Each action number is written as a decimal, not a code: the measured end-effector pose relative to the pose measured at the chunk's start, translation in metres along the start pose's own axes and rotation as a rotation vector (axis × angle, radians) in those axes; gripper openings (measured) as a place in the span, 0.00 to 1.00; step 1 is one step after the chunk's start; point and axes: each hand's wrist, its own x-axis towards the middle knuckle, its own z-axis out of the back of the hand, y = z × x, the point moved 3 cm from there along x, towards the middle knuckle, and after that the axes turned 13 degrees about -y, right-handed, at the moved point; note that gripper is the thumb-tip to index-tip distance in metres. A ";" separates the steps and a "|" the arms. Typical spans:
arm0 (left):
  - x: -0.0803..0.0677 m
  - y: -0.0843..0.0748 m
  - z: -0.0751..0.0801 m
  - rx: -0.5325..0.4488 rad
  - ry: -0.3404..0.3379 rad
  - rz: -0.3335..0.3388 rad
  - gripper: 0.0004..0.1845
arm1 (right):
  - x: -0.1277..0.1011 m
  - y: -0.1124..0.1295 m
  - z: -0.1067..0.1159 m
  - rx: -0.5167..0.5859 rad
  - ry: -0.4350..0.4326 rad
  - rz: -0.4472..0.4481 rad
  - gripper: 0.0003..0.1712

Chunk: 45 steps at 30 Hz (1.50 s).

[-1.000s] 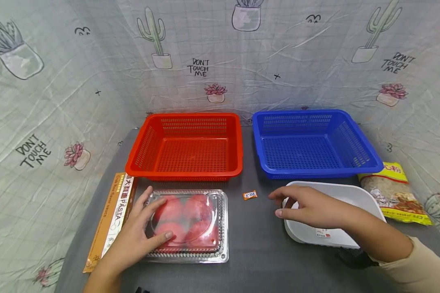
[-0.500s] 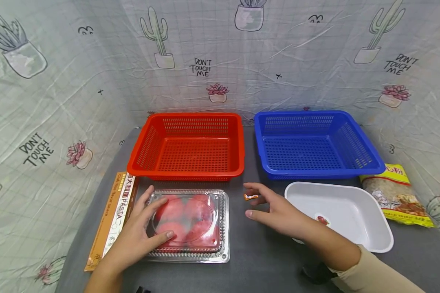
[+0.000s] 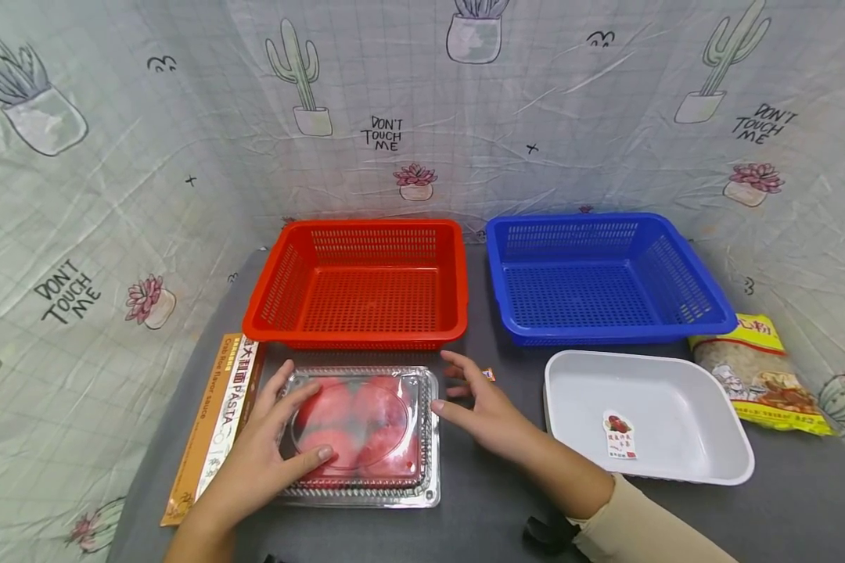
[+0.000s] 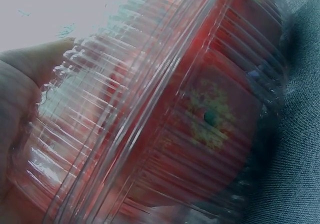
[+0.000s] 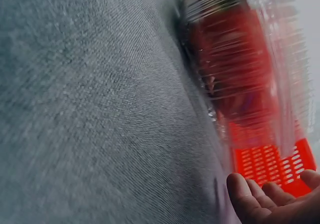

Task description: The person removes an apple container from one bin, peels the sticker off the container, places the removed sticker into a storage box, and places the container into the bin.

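Observation:
A clear plastic clamshell box of several red fruits lies in front of the red basket. My left hand rests on the box's left side, fingers spread, with the thumb and a finger on the lid. In the left wrist view the ridged wall of the box fills the frame, a red fruit showing through it. Close to the box's right edge is my right hand, holding nothing, its fingers spread and pointing at the box. It partly hides a small orange-wrapped candy.
A red basket and a blue basket stand at the back. On the right are a white tray with a sticker and a yellow food bag. An orange-and-white pasta box lies at the left.
My right hand has moved left from over the white tray, past the candy, to the right edge of the clamshell box. The left hand stays on the box.

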 end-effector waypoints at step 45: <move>0.045 0.045 0.050 -0.361 -0.180 0.237 0.30 | 0.008 -0.005 -0.036 0.337 0.180 -0.147 0.48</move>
